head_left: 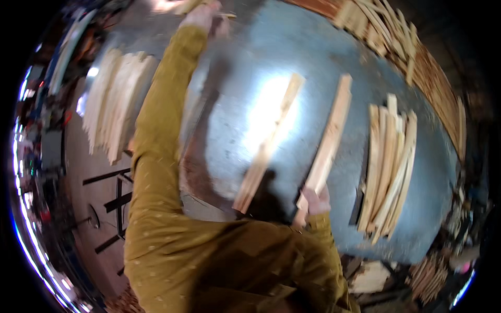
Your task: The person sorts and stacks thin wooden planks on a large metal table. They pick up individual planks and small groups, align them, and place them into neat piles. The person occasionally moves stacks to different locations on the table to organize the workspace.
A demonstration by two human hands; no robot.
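Note:
My right hand [317,201] is closed around the near end of a pale wooden strip [332,128], which slants away from me over the grey metal tabletop [229,141]. To its left lies another wooden strip [271,141], untouched. My left arm stretches far forward, and my left hand [202,18] is at the top edge beside some light wood [189,6]. Motion smears its fingers, so its grip is unclear.
A bundle of wooden strips [386,167] rests on the right of the tabletop. Another stack [117,101] stands at left, beyond my arm. More strips [378,23] lie at the far right on a brown board [438,94]. Black metal legs [119,201] show at lower left.

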